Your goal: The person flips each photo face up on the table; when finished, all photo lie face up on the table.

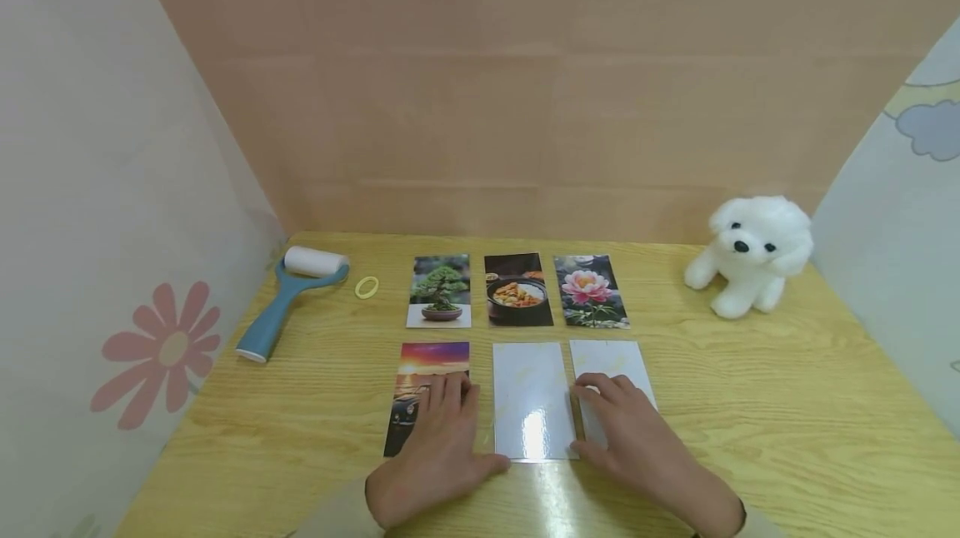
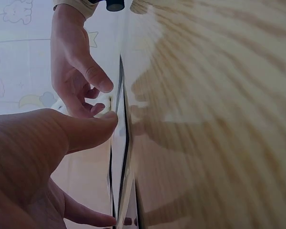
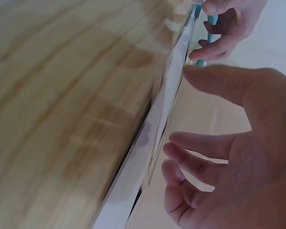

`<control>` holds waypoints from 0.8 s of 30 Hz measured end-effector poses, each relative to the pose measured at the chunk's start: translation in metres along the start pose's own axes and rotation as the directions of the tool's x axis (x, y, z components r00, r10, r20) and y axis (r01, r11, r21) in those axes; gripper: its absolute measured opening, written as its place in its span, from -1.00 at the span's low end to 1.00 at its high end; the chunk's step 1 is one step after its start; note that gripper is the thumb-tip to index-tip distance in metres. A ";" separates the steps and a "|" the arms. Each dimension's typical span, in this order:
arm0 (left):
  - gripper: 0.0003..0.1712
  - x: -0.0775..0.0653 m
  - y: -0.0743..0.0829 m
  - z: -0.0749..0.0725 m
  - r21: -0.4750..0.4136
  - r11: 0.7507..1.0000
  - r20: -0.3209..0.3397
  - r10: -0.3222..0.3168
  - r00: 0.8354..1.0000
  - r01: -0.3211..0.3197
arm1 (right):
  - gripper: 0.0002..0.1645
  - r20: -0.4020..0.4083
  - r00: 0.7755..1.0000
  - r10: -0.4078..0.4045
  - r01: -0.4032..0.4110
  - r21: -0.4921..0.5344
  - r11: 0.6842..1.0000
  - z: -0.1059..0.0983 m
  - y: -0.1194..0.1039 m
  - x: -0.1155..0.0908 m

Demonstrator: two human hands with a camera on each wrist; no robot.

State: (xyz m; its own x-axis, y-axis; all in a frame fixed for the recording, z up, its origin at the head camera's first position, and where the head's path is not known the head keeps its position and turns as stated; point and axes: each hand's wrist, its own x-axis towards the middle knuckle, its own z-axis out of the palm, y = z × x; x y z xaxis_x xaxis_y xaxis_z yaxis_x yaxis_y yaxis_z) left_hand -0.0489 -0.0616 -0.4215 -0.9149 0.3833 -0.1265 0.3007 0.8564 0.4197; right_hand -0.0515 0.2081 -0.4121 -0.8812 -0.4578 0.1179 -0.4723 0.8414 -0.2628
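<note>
A blank white card [image 1: 525, 380] lies between my two hands in the front row. My left hand [image 1: 444, 450] reaches over a card with a sunset and a car [image 1: 431, 355], its thumb at the white card's lower left corner. On the other side my right hand [image 1: 637, 446] extends over a second white card [image 1: 618, 357], with its thumb near the middle card's lower right corner. In the right wrist view the right hand's fingers [image 3: 200, 143] are spread and loosely bent, with nothing between them. The left thumb [image 2: 93, 129] touches or nearly touches a card edge.
Behind stand in a row a bonsai card [image 1: 441, 292], a food card [image 1: 519, 292] and a peony card [image 1: 591, 292]. A blue lint roller [image 1: 277, 313] and a yellow ring [image 1: 367, 287] lie left. A white plush dog [image 1: 757, 255] sits right.
</note>
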 end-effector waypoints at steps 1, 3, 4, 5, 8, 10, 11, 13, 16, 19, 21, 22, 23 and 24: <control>0.16 0.001 0.000 0.001 0.000 1.000 0.004 -0.006 1.000 0.006 | -0.23 0.013 1.000 0.000 0.000 -0.006 1.000 0.000 0.000 0.000; 0.19 0.002 0.001 0.003 0.008 1.000 0.009 -0.013 1.000 0.013 | -0.19 0.028 1.000 -0.009 0.010 -0.019 1.000 0.001 0.000 -0.001; 0.20 0.002 0.001 0.003 0.012 1.000 0.010 -0.014 1.000 0.014 | -0.17 0.034 0.999 -0.015 0.016 -0.021 1.000 0.001 0.000 -0.001; 0.21 0.002 0.001 0.003 0.017 1.000 0.010 -0.013 1.000 0.013 | -0.16 0.039 0.999 -0.020 0.021 -0.022 1.000 0.002 0.000 -0.001; 0.20 0.002 0.002 0.004 0.032 0.999 0.001 -0.002 1.000 0.002 | -0.15 0.043 0.998 -0.040 0.041 -0.020 0.999 0.003 0.000 -0.002; 0.19 0.002 0.003 0.004 0.032 0.999 -0.001 0.002 1.000 -0.002 | -0.17 0.036 0.998 -0.057 0.058 -0.014 0.998 0.004 0.001 -0.002; 0.19 0.002 0.003 0.004 0.032 0.999 0.000 0.003 1.000 -0.003 | -0.18 0.031 0.997 -0.067 0.067 -0.015 0.998 0.005 0.001 -0.003; 0.19 0.002 0.004 0.005 0.036 0.999 0.002 0.008 1.000 -0.008 | -0.20 0.023 0.997 -0.080 0.081 -0.021 0.997 0.006 0.000 -0.003; 0.16 0.002 0.005 0.006 0.041 0.999 -0.004 0.020 1.000 -0.020 | -0.20 0.022 0.996 -0.086 0.087 -0.031 0.996 0.007 0.000 -0.002; 0.08 0.001 0.006 0.008 0.021 0.999 -0.015 0.035 0.999 -0.034 | -0.20 0.033 0.996 -0.083 0.084 -0.038 0.996 0.007 0.000 -0.002; 0.04 0.001 0.006 0.008 -0.005 0.999 -0.015 0.037 0.999 -0.038 | -0.21 0.039 0.996 -0.082 0.083 -0.039 0.996 0.007 0.000 -0.001; 0.03 0.002 0.006 0.008 -0.021 0.999 -0.011 0.036 0.999 -0.036 | -0.21 0.040 0.996 -0.081 0.082 -0.037 0.996 0.007 0.000 -0.001; 0.02 0.002 0.006 0.008 -0.036 0.999 -0.007 0.035 0.999 -0.035 | -0.21 0.040 0.996 -0.081 0.083 -0.035 0.996 0.007 0.000 -0.001; 0.03 0.002 0.007 0.008 -0.048 0.998 -0.003 0.032 0.999 -0.032 | -0.21 0.038 0.996 -0.081 0.083 -0.033 0.996 0.007 0.000 -0.001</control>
State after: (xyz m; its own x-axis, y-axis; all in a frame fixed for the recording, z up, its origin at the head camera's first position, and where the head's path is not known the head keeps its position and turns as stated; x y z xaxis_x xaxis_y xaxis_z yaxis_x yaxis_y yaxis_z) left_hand -0.0463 -0.0525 -0.4261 -0.9059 0.4090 -0.1102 0.3164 0.8263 0.4660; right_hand -0.0504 0.2061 -0.4192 -0.8384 -0.5354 0.1021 -0.5440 0.8097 -0.2204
